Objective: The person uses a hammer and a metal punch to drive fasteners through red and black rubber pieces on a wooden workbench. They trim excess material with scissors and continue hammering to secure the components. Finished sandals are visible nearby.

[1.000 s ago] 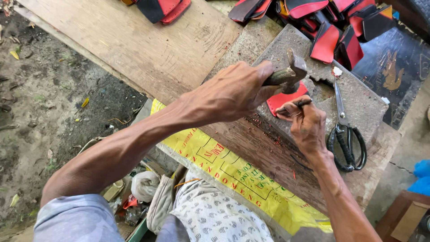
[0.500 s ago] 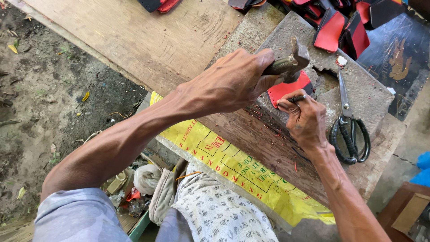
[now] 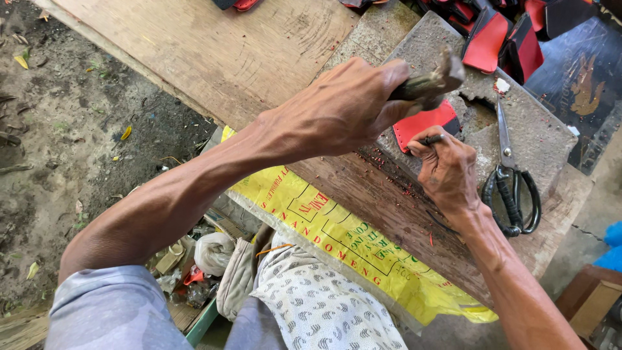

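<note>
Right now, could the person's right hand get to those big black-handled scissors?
Probably yes. The scissors lie uncovered on the stone block just beside the right hand. But that hand is pinching a thin metal tool, so it isn't free.

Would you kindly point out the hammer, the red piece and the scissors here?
hammer (image 3: 435, 81): head view, on its worn metal head.
red piece (image 3: 424, 123): head view, on its flat red face.
scissors (image 3: 512, 188): head view, near the pivot above the black handles.
</note>
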